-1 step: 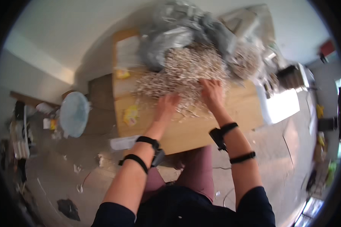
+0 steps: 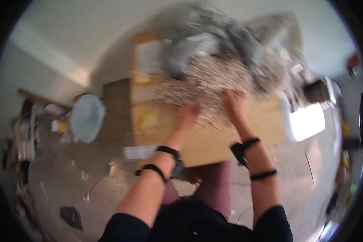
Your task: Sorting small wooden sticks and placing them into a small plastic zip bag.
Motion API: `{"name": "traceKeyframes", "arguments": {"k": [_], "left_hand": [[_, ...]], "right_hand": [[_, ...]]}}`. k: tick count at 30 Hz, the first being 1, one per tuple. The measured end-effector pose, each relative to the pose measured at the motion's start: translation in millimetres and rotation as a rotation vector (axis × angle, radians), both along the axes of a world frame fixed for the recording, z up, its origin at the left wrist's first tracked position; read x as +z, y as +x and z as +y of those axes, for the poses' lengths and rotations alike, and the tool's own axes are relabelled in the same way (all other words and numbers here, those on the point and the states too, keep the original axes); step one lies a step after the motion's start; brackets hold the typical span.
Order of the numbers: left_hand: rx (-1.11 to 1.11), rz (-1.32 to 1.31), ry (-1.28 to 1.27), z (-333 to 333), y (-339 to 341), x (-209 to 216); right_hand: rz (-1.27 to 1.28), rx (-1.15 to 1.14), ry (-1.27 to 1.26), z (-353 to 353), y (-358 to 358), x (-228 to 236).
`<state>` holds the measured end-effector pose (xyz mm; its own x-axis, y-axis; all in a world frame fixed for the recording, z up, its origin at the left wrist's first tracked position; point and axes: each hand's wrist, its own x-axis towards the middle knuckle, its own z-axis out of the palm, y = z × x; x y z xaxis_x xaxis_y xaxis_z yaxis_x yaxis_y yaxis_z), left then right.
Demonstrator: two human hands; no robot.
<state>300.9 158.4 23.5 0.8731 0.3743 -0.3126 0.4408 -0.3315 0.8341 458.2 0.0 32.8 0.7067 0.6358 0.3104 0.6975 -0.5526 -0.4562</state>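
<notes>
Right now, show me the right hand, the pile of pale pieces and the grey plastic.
Right hand [image 2: 235, 104]: head view, back of the hand.
Pile of pale pieces [image 2: 213, 78]: head view, its middle.
Grey plastic [image 2: 194, 49]: head view, its left part.

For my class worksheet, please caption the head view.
Left hand and right hand at a heap of small pale pieces on a wood-coloured table.

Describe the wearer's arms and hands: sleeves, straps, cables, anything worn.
Left hand and right hand are bare, no gloves. The dark short sleeves leave the forearms uncovered. Each side has two black straps with a dark boxy device. No cables or markings can be made out on the arms; the picture is blurred.
</notes>
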Motion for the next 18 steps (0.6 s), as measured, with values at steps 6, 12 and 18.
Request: {"name": "traceKeyframes", "arguments": {"k": [6, 12, 18], "left_hand": [[-0.078, -0.131, 0.528, -20, 3, -99], [-0.227, -0.327, 0.940, -30, -40, -54], [-0.341, -0.253, 0.810, -23, -70, -17]], "right_hand": [[-0.344, 0.136, 0.182, -9, 14, -45], [-0.334, 0.250, -0.182, -3, 8, -39], [-0.275, 0.302, -0.068, -31, 13, -46]]}}
